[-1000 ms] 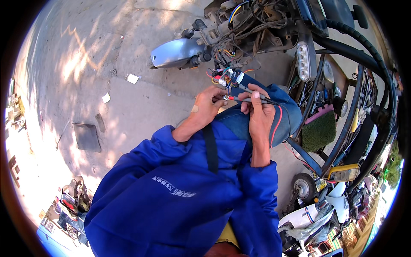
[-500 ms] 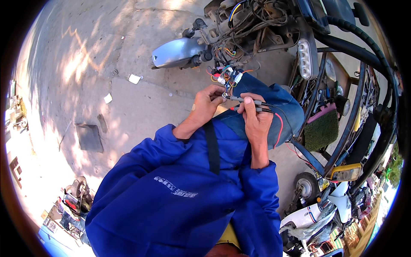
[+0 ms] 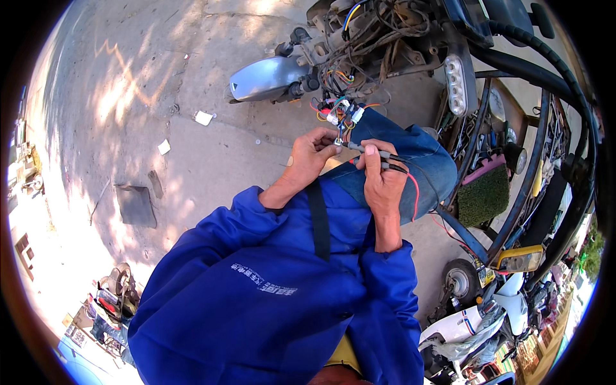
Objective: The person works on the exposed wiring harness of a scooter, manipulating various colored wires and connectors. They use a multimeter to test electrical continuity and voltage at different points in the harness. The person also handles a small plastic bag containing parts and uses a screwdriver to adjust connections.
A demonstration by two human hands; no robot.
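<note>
My left hand point(image 3: 311, 156) pinches a small white wire connector point(image 3: 338, 142) between thumb and fingertips. Thin wires run from it up to a bundle of coloured wires and white plugs point(image 3: 345, 114). Two grey test probes point(image 3: 388, 155) are gripped in my right hand point(image 3: 384, 183), which is closed around them. One probe points left with its tip at or very near the connector; exact contact is too small to tell. The other, with a red part near its tip, lies just below it. A red lead point(image 3: 418, 192) and a black lead trail off to the right.
Ahead is a partly stripped vehicle front with tangled wiring point(image 3: 391, 38) and a silver-blue mudguard point(image 3: 266, 78). A dark tubular frame point(image 3: 536, 160) and a tool tray stand at right. Motorcycles point(image 3: 468, 321) are parked lower right. A dark flat sheet point(image 3: 136, 205) lies on the concrete.
Both hands keep almost the same pose, with the probe still at the connector. The view has shifted only slightly.
</note>
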